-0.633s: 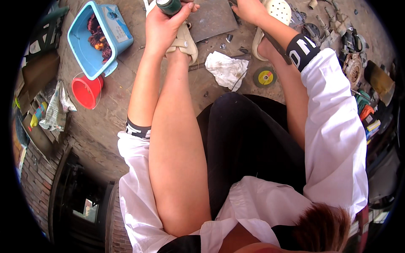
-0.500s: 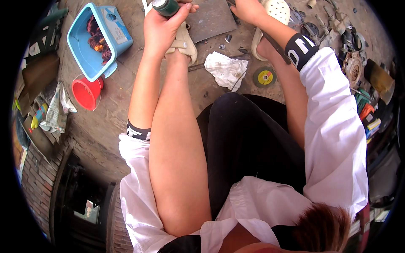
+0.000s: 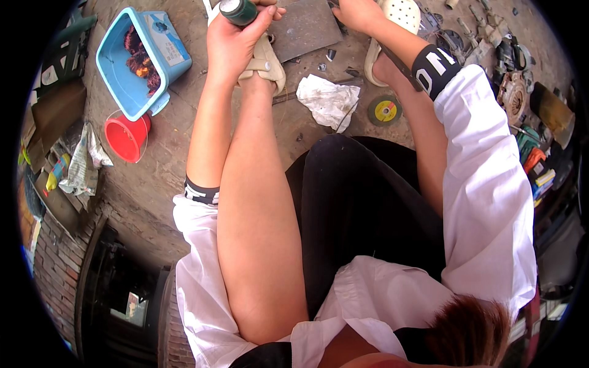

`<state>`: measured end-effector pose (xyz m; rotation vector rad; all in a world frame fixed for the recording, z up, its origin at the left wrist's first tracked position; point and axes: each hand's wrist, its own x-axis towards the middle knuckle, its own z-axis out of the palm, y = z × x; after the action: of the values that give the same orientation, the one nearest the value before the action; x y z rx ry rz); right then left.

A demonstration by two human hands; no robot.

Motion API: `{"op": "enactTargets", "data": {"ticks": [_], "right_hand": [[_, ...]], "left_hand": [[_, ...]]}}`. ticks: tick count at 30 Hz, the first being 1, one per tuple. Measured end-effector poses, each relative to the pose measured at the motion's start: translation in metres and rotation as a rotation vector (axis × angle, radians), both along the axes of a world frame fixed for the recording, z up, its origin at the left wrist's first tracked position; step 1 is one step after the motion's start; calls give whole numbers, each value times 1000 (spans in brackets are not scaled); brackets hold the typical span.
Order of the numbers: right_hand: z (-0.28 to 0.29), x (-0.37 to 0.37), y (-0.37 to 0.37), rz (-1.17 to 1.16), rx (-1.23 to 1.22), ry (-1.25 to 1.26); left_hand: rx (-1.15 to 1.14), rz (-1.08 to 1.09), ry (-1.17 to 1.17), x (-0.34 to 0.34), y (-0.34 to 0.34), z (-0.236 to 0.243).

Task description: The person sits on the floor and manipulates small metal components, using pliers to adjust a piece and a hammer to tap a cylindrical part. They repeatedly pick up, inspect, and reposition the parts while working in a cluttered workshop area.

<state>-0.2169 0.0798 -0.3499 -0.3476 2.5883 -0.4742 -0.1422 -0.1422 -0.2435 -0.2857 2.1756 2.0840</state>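
Note:
My left hand (image 3: pixel 230 46) is closed around a dark green cylindrical object (image 3: pixel 239 11) with a pale end, above my left cream sandal (image 3: pixel 270 70). My right hand (image 3: pixel 353 15) is at the top edge, fingers curled near something dark that I cannot make out, beside my right cream clog (image 3: pixel 399 15). A dark strip (image 3: pixel 408 76) shows under my right forearm. A flat metal plate (image 3: pixel 307 30) lies between my feet. A crumpled white cloth (image 3: pixel 326 101) and a cutting disc with a yellow centre (image 3: pixel 385 110) lie nearer me.
A blue plastic tub (image 3: pixel 113 67) with dark reddish clumps and a red bucket (image 3: pixel 123 138) stand at left, near scrap and bags (image 3: pixel 80 165). At right lie several metal parts (image 3: pixel 512 98) and tools (image 3: pixel 534 159). A brick edge (image 3: pixel 55 270) borders the lower left.
Both my hands have shifted very slightly left and up in the picture, along with the floor objects around my feet. Their grips look the same.

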Motion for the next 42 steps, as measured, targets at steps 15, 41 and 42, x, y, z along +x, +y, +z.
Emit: {"op": "enactTargets", "data": {"ticks": [15,41,42], "right_hand": [[2,-1,0,-46,-51,-35],[24,-29,5,-52,-55,11],[13,-30,14,-161,-164,280]], "left_hand": [[0,-45,47,2,-3,-3],[-205,-197,36,-2,-1,-6],[-242,-215,41,-6,2,-6]]}}
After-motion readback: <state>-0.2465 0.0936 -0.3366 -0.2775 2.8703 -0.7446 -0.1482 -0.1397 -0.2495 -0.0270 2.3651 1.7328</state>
